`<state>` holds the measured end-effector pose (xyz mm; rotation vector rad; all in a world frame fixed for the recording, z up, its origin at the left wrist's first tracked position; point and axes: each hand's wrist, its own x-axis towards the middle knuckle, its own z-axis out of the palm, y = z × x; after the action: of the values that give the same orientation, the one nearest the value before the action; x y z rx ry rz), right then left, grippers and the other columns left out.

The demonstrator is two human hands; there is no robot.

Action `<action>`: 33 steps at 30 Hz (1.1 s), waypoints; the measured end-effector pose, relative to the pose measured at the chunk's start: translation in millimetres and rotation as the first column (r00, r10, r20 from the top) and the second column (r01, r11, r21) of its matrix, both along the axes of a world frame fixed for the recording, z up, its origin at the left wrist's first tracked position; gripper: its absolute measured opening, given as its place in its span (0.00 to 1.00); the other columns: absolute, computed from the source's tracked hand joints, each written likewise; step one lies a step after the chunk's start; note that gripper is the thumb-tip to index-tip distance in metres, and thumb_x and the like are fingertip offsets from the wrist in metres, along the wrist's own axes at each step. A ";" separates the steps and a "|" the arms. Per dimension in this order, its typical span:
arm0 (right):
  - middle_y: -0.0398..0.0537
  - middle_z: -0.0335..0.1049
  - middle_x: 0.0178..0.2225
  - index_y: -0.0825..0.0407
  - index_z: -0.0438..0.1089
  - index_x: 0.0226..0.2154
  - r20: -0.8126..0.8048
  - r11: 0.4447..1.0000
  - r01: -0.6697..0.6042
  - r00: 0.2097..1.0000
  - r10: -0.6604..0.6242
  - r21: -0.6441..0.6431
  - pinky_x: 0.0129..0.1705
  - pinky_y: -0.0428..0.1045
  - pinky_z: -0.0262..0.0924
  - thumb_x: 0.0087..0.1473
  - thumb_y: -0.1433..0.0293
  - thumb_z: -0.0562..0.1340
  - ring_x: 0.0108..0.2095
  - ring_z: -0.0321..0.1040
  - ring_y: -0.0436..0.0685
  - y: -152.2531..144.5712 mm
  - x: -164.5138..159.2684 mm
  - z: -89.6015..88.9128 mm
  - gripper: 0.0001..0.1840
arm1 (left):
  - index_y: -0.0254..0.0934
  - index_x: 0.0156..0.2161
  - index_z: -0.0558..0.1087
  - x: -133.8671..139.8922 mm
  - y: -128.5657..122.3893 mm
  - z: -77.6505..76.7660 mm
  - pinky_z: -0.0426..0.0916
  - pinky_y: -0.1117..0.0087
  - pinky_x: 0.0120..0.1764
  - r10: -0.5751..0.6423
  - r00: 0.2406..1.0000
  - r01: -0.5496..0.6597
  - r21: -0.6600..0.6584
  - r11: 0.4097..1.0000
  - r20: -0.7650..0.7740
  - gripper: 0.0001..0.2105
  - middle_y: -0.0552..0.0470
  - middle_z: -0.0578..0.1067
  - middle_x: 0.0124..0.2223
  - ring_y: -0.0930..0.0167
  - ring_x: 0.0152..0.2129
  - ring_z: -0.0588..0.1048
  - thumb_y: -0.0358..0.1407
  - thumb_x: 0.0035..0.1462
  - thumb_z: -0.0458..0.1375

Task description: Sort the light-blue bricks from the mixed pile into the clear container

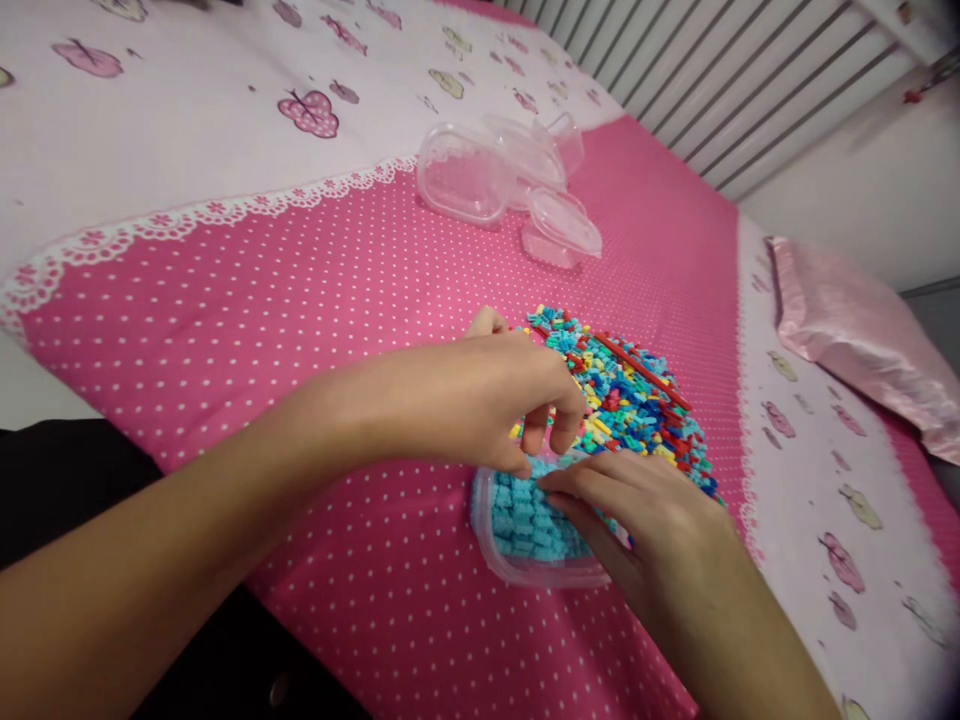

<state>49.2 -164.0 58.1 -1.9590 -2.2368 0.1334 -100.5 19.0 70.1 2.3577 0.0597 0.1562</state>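
Head view: left hand (pixel 502 390), right hand (pixel 649 510) curl over the tub (pixel 525 574) of blocks (pixel 517 520), grips unclear; open sheet (pixel 405 570) spreads left.

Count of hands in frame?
2: the left hand partly blocking the mixed brick pile from view, the right hand with fingertips at the light-blue bricks in the clear container.

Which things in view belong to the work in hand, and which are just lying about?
Part of the work:
left hand, by the clear tub
right hand, at the light-blue pieces in it
mixed coloured pieces piled beside it

Lying about:
clear containers farther back, untouched; role uncertain
pink pillow
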 end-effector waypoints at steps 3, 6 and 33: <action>0.44 0.78 0.33 0.46 0.76 0.39 -0.040 0.998 0.057 0.998 -0.056 0.025 0.39 0.54 0.61 0.66 0.69 0.60 0.34 0.74 0.59 -1.4 -5.4 -0.2 0.08 | 0.41 0.33 0.79 0.4 0.4 0.4 0.52 0.64 0.44 0.011 1.000 -0.011 0.006 1.000 0.000 0.10 0.63 0.79 0.29 0.76 0.31 0.74 0.22 0.49 0.64; 0.45 0.77 0.33 0.46 0.76 0.37 -0.074 0.993 0.118 0.990 -0.117 0.006 0.40 0.54 0.60 0.67 0.68 0.59 0.35 0.74 0.59 -3.2 -9.9 0.4 0.10 | 0.41 0.33 0.79 1.1 0.9 0.8 0.52 0.64 0.45 0.010 1.000 -0.010 0.003 1.000 0.000 0.10 0.64 0.80 0.30 0.76 0.31 0.75 0.23 0.50 0.64; 0.43 0.75 0.33 0.46 0.73 0.35 -0.145 0.984 0.145 0.977 -0.159 -0.099 0.41 0.54 0.62 0.64 0.71 0.61 0.35 0.72 0.58 -3.8 -7.1 3.4 0.06 | 0.40 0.33 0.78 -0.6 2.9 0.6 0.52 0.64 0.42 0.021 0.998 -0.024 0.046 0.999 0.067 0.08 0.62 0.79 0.30 0.75 0.29 0.74 0.24 0.51 0.63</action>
<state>42.1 -167.8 61.6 -2.0793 -2.0102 0.3545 -101.1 21.9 70.7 2.3975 0.0508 0.2491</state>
